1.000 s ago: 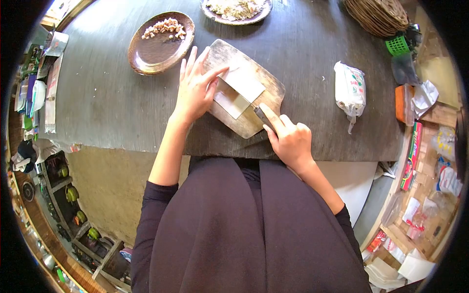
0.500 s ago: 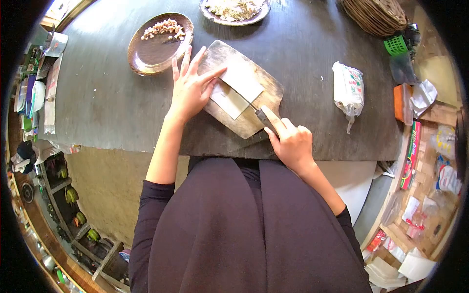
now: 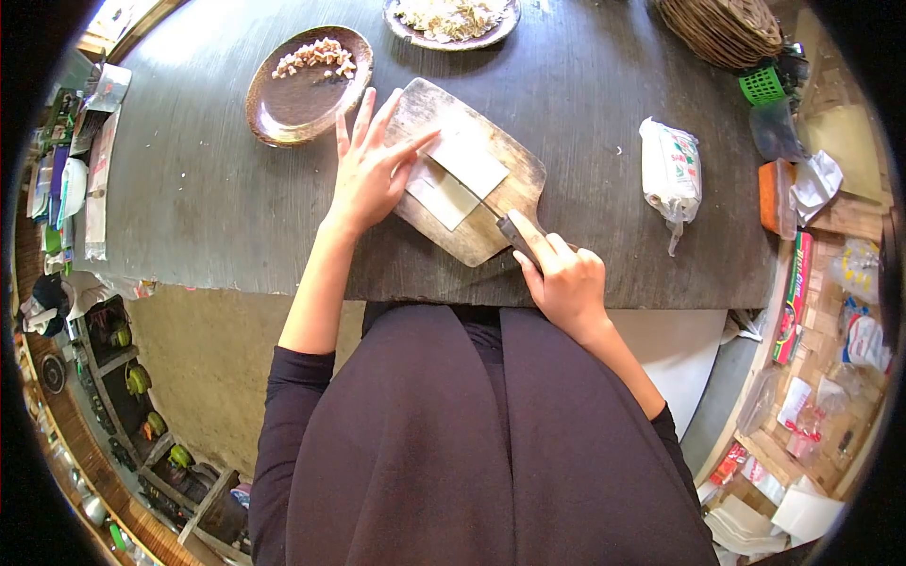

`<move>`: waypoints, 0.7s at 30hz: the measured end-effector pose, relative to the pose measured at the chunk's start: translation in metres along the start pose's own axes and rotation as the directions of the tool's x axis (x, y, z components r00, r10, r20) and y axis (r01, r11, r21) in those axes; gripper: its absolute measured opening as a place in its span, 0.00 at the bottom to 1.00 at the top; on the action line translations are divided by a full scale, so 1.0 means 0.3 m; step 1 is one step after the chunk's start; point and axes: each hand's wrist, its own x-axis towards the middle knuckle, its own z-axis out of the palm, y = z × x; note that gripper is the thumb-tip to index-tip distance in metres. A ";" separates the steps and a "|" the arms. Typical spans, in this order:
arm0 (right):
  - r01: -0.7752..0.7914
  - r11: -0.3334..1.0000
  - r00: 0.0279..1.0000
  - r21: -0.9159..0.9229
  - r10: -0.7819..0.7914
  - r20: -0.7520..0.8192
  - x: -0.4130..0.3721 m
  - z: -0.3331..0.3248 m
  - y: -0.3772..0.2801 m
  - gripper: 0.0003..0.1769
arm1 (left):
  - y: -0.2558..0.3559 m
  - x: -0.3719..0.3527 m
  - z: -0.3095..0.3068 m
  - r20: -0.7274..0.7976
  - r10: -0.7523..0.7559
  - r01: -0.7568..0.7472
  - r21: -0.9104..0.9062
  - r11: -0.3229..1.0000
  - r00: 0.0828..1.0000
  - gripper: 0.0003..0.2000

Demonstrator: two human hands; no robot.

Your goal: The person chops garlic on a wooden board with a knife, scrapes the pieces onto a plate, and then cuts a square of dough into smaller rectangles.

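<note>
On a worn wooden cutting board [image 3: 521, 176] lies a flat white square, in an upper part [image 3: 470, 154] and a lower part [image 3: 442, 200]. Between the two parts runs the thin blade of a knife [image 3: 511, 232], slanting down to its dark handle. My right hand [image 3: 571, 283] is closed round that handle, index finger stretched along it. My left hand [image 3: 368, 187] rests at the board's left edge with fingers spread. Its index finger and thumb reach onto the white pieces near the blade's far end.
Behind my left hand stands a brown plate [image 3: 293, 106] with small chopped pieces. Farther back is another plate [image 3: 453, 42] heaped with pale shreds. A white plastic packet [image 3: 671, 170] lies right of the board, and a wicker basket [image 3: 722, 28] sits at the back right.
My right hand and the knife handle have shifted very slightly to the right. My left hand keeps its place on the white pieces.
</note>
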 end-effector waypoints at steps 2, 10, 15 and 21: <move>0.008 1.000 1.000 -0.002 -0.008 -0.010 0.001 -0.001 0.000 0.32 | 0.000 0.005 0.000 0.010 0.020 -0.019 -0.016 1.000 1.000 0.23; 0.000 1.000 1.000 -0.018 -0.001 -0.010 -0.010 -0.003 0.000 0.32 | 0.001 0.004 -0.012 0.049 0.005 -0.005 0.014 1.000 0.999 0.24; -0.001 0.999 1.000 -0.041 0.001 -0.012 -0.034 -0.004 0.014 0.32 | -0.003 0.003 -0.007 0.045 0.012 -0.014 0.033 0.999 0.999 0.24; -0.004 0.999 1.000 -0.040 0.004 -0.001 -0.055 -0.018 0.018 0.33 | 0.000 0.001 -0.009 0.044 0.005 -0.007 0.034 0.999 0.999 0.23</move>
